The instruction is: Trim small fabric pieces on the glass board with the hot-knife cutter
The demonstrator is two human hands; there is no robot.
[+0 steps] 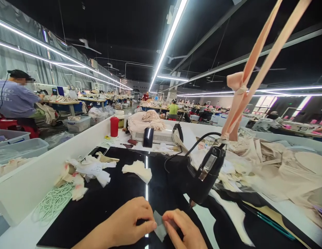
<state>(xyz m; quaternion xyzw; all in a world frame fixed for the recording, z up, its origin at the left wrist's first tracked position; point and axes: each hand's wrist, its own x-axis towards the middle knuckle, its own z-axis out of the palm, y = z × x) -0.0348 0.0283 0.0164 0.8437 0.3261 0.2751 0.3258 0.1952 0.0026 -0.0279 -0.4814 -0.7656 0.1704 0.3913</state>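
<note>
Over a glossy black work surface [119,204], my left hand [128,221] and my right hand [184,228] are close together. A small, greyish, half-see-through piece of sheet [159,226] lies between them. My right thumb and fingers pinch its right edge. My left hand is curled, with its thumb and fingertips closed at the left edge. A cream fabric piece [139,171] lies beyond my hands. Just right of them a black corded hand tool [209,171] hangs from a knotted peach strap [240,90], tip downward.
Left are fabric scraps [95,169] and tangled pale green cord [55,199]. At the back stand a red container [114,126] and a black cylinder [148,137]. Beige garments [288,159] and teal-handled tweezers [275,224] lie right. A person [14,95] sits far left.
</note>
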